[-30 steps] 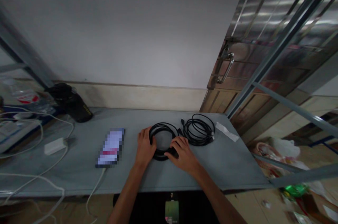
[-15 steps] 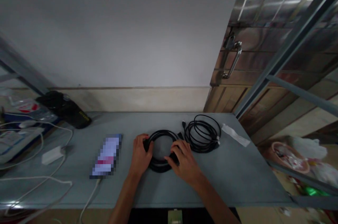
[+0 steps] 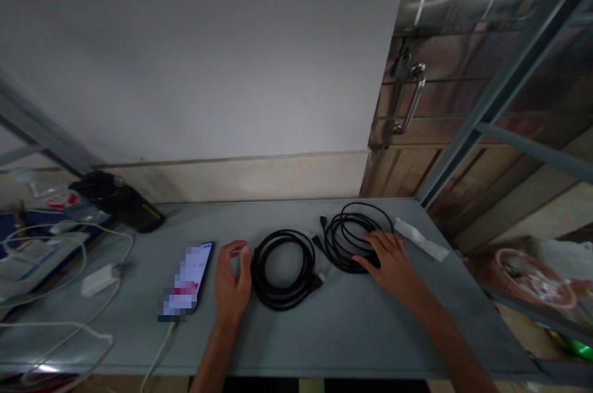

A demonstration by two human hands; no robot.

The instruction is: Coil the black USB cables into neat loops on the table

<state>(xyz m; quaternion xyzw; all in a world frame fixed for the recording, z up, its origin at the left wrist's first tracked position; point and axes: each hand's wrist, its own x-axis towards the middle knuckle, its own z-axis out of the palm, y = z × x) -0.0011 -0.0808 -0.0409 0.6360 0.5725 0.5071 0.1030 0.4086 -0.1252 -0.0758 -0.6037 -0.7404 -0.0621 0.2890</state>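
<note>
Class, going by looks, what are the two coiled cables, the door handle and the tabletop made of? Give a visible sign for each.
Left cable: probably rubber or plastic sheathing, black; it bends in smooth loops.
Right cable: likely the same, with similar smooth black loops.
Handle: metal, perhaps steel, polished; bright highlights show.
Tabletop: smooth grey, maybe painted metal or laminate; no grain shows.

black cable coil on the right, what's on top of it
The person's right hand lies over the near right part of that coil; what is beneath the hand is hidden. Its far and left sides show uncovered.
</note>
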